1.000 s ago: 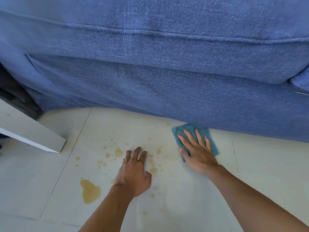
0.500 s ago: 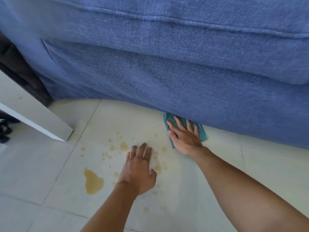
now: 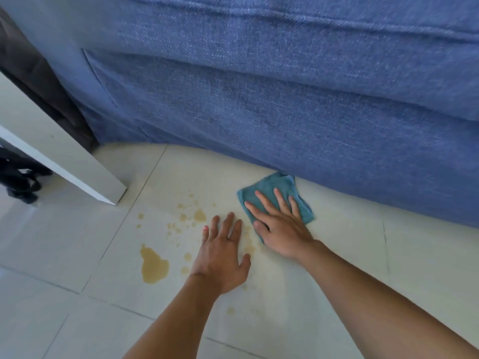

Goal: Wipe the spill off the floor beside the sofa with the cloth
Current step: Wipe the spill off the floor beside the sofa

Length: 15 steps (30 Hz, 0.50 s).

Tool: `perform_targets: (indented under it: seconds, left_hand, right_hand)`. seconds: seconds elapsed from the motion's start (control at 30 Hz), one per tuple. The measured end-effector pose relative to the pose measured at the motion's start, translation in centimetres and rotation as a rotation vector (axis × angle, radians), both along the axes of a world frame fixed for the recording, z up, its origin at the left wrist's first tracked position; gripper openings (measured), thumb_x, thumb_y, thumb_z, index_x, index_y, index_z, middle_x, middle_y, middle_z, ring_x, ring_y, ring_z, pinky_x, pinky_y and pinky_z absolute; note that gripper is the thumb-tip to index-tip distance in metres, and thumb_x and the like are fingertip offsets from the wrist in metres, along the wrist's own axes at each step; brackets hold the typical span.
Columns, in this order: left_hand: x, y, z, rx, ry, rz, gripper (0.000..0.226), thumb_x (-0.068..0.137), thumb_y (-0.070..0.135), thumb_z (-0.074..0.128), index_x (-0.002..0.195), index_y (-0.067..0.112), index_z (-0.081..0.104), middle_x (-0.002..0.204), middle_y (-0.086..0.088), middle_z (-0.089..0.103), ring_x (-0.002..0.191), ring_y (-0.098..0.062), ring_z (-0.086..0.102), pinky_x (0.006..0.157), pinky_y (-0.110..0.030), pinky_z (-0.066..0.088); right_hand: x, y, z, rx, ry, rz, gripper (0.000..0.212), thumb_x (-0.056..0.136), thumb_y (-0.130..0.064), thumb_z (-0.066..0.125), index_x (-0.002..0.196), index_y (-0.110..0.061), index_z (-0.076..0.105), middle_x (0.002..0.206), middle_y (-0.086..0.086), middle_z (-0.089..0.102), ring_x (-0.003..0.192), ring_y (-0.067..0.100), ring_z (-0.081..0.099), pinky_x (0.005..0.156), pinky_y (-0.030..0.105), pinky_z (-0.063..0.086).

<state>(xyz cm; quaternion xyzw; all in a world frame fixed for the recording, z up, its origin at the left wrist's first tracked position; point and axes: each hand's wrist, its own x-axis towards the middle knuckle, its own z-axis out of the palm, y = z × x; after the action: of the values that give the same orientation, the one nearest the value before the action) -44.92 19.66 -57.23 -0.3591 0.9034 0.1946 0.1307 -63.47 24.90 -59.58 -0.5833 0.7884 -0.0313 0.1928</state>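
A folded teal cloth (image 3: 269,187) lies on the pale tiled floor right at the foot of the blue sofa (image 3: 285,112). My right hand (image 3: 281,226) presses flat on it with the fingers spread, covering its near half. The spill is a tan puddle (image 3: 153,265) to the left, with several small drops (image 3: 199,215) scattered above it and faint smears beside the cloth. My left hand (image 3: 223,257) rests palm down on the floor between the puddle and the cloth, holding nothing.
A white board or table edge (image 3: 57,159) juts in from the left above the floor, its corner close to the drops. Dark fabric (image 3: 20,177) lies beneath it at the far left. The sofa front walls off the whole back.
My right hand has slid the cloth leftward along the sofa's foot, closer to my left hand and the drops. The left hand has stayed planted on the floor.
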Motion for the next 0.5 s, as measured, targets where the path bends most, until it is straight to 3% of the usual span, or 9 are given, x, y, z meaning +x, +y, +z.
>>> perform_targets:
  seconds: [0.07,0.13,0.23,0.33,0.4,0.5]
  left_hand:
    - [0.0,-0.2,0.6,0.030,0.006,0.009,0.079,0.094,0.049,0.040,0.158,0.019,0.006,0.167,-0.002,-0.006,0.152,-0.032,-0.008,0.124,-0.048,0.003]
    - [0.0,-0.7,1.1,0.052,0.006,-0.002,0.076,0.095,0.048,0.040,0.158,0.020,0.008,0.167,-0.001,-0.005,0.153,-0.030,-0.008,0.125,-0.046,0.004]
    - [-0.1,-1.2,1.0,0.044,0.021,-0.007,0.076,0.093,0.048,0.041,0.158,0.020,0.012,0.167,0.000,-0.001,0.152,-0.030,-0.004,0.124,-0.046,0.008]
    - [-0.2,-1.0,0.4,0.036,0.050,0.006,0.075,0.091,0.045,0.043,0.157,0.019,0.017,0.166,-0.002,0.005,0.151,-0.030,0.000,0.124,-0.048,0.010]
    - [0.1,-0.9,0.3,0.047,0.070,0.029,0.071,0.093,0.042,0.041,0.156,0.019,0.019,0.166,-0.002,0.006,0.151,-0.029,0.001,0.124,-0.048,0.010]
    - [0.3,-1.4,0.6,0.082,0.070,0.028,0.068,0.094,0.044,0.033,0.157,0.022,0.018,0.167,0.001,0.004,0.152,-0.028,-0.001,0.124,-0.046,0.010]
  right_hand:
    - [-0.7,3.9,0.5,0.008,0.011,0.079,0.059,0.096,-0.056,0.010,0.154,-0.056,0.005,0.166,-0.026,-0.008,0.154,0.012,-0.020,0.123,0.045,-0.012]
    - [-3.1,4.6,0.8,0.035,0.010,0.002,0.058,0.096,-0.057,0.009,0.154,-0.056,0.004,0.166,-0.026,-0.008,0.153,0.010,-0.020,0.123,0.043,-0.013]
    - [-3.7,-1.4,0.5,0.043,0.033,-0.169,0.054,0.103,-0.051,0.022,0.155,-0.053,0.009,0.169,-0.020,-0.006,0.155,0.021,-0.015,0.123,0.051,-0.012]
    - [-0.2,-4.9,0.5,0.026,-0.009,-0.121,0.055,0.102,-0.048,0.024,0.156,-0.052,0.011,0.169,-0.018,-0.006,0.155,0.025,-0.017,0.122,0.053,-0.014]
    - [0.5,-1.7,0.1,0.008,0.007,0.011,0.054,0.103,-0.049,0.023,0.155,-0.054,0.009,0.167,-0.023,-0.007,0.155,0.018,-0.019,0.122,0.048,-0.015]
    - [-3.8,3.7,0.1,0.009,0.026,-0.123,0.053,0.104,-0.050,0.023,0.155,-0.054,0.006,0.164,-0.027,-0.011,0.155,0.012,-0.016,0.123,0.042,-0.013]
